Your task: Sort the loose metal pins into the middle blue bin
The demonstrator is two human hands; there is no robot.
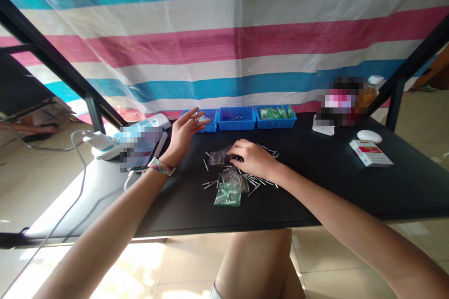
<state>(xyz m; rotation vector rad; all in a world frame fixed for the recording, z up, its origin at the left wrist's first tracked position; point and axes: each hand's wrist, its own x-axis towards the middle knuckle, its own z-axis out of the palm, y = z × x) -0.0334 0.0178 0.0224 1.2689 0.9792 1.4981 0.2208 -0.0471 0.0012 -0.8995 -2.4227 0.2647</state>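
Note:
My left hand (184, 135) is raised beside the left blue bin (211, 126), its fingers stretched out and holding nothing. Over the middle of the table, my right hand (254, 156) has its fingers curled downward. Anything in its fingertips is too small or hidden to make out. Next to those fingertips lies a small clear bag (216, 158) with brownish pieces inside. Below it are another clear bag (231, 177) and a green bag (228, 195) of whitish pieces. Many thin metal pins (254, 189) are scattered around and partly under my right hand.
A middle blue bin (236, 125) holds a few thin pieces; the right bin (277, 124) holds green bags. A power strip (145, 126) with a cable is at left. On the right are a red-and-white box (371, 153), a white rounded object (369, 137) and a bottle (371, 91).

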